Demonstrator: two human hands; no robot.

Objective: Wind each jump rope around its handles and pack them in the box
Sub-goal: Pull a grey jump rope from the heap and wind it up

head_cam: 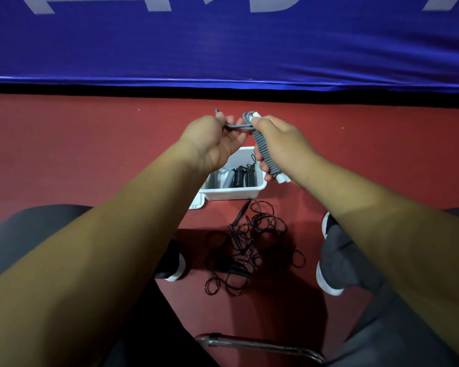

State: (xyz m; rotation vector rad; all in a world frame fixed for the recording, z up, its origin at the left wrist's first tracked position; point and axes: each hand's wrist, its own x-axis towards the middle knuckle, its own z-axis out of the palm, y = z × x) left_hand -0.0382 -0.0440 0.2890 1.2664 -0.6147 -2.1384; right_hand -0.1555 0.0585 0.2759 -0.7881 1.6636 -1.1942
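1. The right hand (281, 144) grips the grey jump rope (263, 152), nearly all coiled round its handles, and holds it above the box (233, 193), probably to keep the coils tight.
2. The left hand (210, 139) pinches the loose rope end, likely to tuck it in.
3. A tangled black rope (247, 250) lies on the floor (90, 154) between the feet.

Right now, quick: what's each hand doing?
Left hand: pinching the loose end of the grey jump rope.
Right hand: gripping the wound part of the same rope.
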